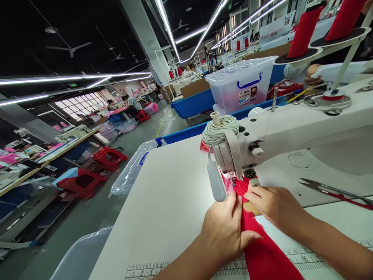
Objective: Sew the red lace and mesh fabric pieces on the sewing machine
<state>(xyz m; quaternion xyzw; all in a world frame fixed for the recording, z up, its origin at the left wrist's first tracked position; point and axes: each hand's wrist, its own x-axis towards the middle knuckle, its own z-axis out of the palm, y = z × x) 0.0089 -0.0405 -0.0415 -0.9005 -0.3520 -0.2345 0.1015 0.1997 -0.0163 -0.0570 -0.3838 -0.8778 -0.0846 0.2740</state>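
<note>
Left hand (224, 229): lower centre, and I've got the fingers close together near the needle, thumb spread away and lying on the fabric; whether it pinches or only presses, I can't tell from here.
Right hand (272, 204): just right of centre, fingers curled, fingertips drawn together, clamped on the fabric's right edge.
Red fabric (266, 254): right there between my two hands, running from the bottom edge of the frame up to the presser foot (233, 181).
Sewing machine (294, 130): white, filling the right side, its head right above the fingertips, a coil of pale cord (223, 130) on top.
Scissors (335, 190): far right, dark blades apart, well clear of both hands.
Ruler strip (145, 269): along the bottom of the white tabletop (163, 194), passing under the fabric.
Thread cones (305, 33): red, upper right, on their stand.
</note>
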